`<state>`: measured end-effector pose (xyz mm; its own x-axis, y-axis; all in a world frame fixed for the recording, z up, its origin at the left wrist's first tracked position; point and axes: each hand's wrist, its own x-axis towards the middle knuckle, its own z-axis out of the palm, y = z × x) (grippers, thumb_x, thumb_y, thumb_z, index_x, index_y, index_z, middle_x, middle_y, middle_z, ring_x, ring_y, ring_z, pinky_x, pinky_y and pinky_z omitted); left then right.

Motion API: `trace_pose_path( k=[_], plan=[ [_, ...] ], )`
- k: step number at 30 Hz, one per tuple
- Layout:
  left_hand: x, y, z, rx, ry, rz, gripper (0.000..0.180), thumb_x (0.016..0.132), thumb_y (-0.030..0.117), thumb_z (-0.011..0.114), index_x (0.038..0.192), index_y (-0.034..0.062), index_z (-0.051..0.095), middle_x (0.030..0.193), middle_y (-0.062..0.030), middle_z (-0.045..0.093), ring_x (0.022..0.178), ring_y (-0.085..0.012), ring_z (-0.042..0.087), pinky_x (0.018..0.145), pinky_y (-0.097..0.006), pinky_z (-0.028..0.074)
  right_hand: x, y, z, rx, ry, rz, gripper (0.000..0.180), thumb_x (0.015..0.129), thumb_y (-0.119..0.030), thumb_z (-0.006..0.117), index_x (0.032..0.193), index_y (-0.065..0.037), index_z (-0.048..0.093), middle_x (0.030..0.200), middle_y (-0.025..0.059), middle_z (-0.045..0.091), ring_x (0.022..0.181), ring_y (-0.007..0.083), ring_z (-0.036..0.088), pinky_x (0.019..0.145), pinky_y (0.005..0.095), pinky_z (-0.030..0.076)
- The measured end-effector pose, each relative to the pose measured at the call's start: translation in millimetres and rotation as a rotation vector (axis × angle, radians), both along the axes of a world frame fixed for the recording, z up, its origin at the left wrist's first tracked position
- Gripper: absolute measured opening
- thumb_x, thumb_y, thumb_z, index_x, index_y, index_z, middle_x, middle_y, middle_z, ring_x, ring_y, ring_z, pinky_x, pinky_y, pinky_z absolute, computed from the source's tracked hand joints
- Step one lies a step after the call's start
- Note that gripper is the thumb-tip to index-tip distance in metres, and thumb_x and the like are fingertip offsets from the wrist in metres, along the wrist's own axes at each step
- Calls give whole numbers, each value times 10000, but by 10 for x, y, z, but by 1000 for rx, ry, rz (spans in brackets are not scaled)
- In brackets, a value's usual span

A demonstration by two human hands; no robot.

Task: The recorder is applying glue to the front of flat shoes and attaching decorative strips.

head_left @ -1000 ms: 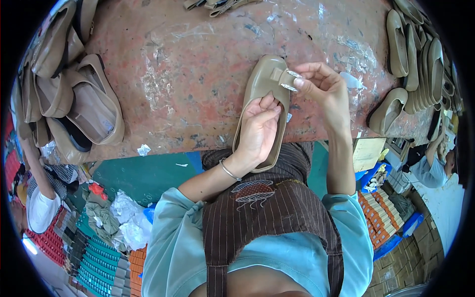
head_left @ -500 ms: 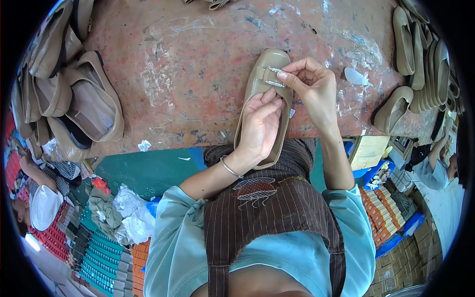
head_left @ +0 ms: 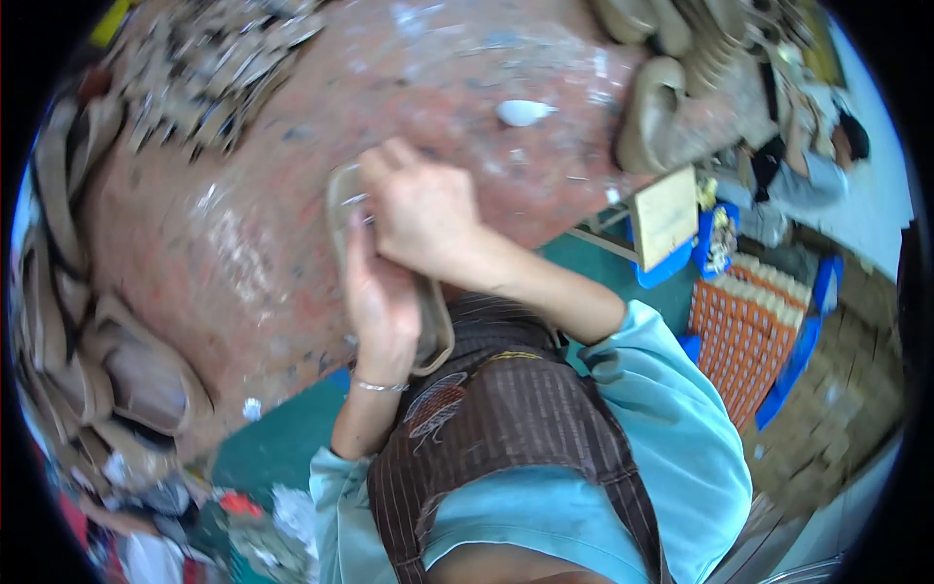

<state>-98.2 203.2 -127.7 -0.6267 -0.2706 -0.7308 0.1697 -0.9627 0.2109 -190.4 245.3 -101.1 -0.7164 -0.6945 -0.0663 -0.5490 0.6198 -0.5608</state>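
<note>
Tan sandal sole sits centre frame at the near edge of the worn red table, mostly hidden under both hands. Left hand is curled along its left side, fingers closed on it. Right hand is fisted over the top end — what it pinches I cannot tell. Sandal pile lower left, strap pieces upper left, more soles upper right.

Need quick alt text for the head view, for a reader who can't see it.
Both hands work on a tan sandal at the edge of a worn reddish table: left hand steadies it, right hand presses on its strap end. More tan sandals are piled at left.
</note>
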Motion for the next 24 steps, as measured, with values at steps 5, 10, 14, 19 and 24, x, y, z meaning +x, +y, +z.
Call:
trace_pose_path(
  k=[5, 10, 14, 19, 24],
  plan=[
    [5, 7, 20, -46, 71, -39, 343, 937, 286, 546, 1183, 49, 527, 1228, -78, 538, 1168, -178, 477, 991, -352, 391, -27, 225, -15, -286, -118, -63, 174, 714, -73, 668, 822, -67, 531, 836, 116, 526, 673, 316, 593, 557, 401, 469],
    [117, -13, 177, -105, 44, -65, 305, 931, 238, 555, 1168, 48, 541, 1166, -85, 589, 1103, -193, 537, 958, -354, 428, -140, 693, 366, -687, -105, -110, 118, 757, -35, 662, 860, -37, 606, 879, 77, 576, 687, 216, 594, 591, 308, 479],
    [641, -357, 626, -59, 179, -50, 274, 909, 186, 562, 1144, 45, 569, 1117, -93, 634, 1019, -224, 600, 900, -387, 477, -921, 1264, 671, -540, 356, -468, 79, 781, -26, 642, 854, -37, 615, 778, 91, 600, 690, 214, 593, 587, 295, 467],
    [1313, -1836, 1385, -515, 698, 56, 394, 922, 82, 469, 1295, -40, 449, 1319, -174, 492, 1212, -278, 469, 1071, -425, 327, -2061, 1797, 572, -214, 631, -598, 179, 806, -132, 648, 949, -32, 607, 927, 122, 611, 875, 275, 586, 770, 364, 467],
    [1952, -4270, 2195, -907, 763, -333, 400, 961, 109, 433, 1330, -43, 413, 1399, -168, 408, 1205, -252, 479, 978, -315, 429, -2892, 1830, 231, 106, 667, -679, 592, 776, -377, 666, 1243, -71, 469, 1180, 192, 538, 1102, 360, 500, 905, 452, 420]
  ],
)
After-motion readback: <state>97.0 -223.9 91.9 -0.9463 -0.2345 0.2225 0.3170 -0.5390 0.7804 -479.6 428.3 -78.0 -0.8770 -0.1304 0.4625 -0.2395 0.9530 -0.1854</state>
